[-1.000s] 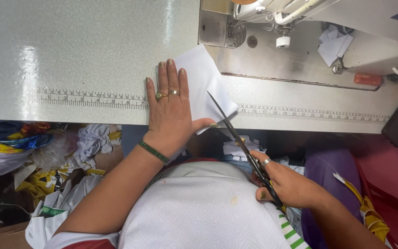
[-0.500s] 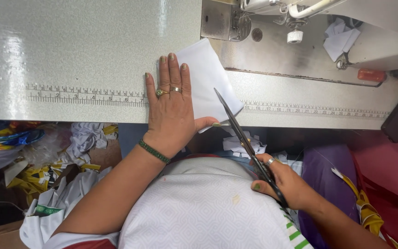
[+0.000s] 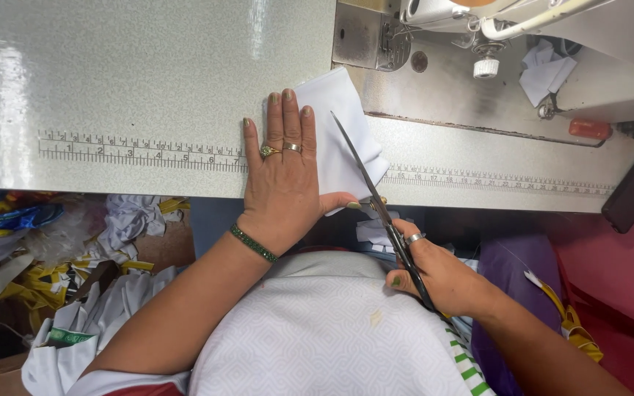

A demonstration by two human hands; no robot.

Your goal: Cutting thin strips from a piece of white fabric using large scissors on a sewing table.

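We see our left hand (image 3: 282,176) pressed flat on a folded white cloth (image 3: 339,136) at the near edge of the pale table (image 3: 133,81), fingers spread — two rings and a green bracelet showing. Our right hand (image 3: 442,275) grips long scissors (image 3: 376,198), blades slightly parted and angled up across the cloth's right side. Beyond sits a sewing machine (image 3: 493,37); fabric scraps (image 3: 130,220) lie below — left of us.
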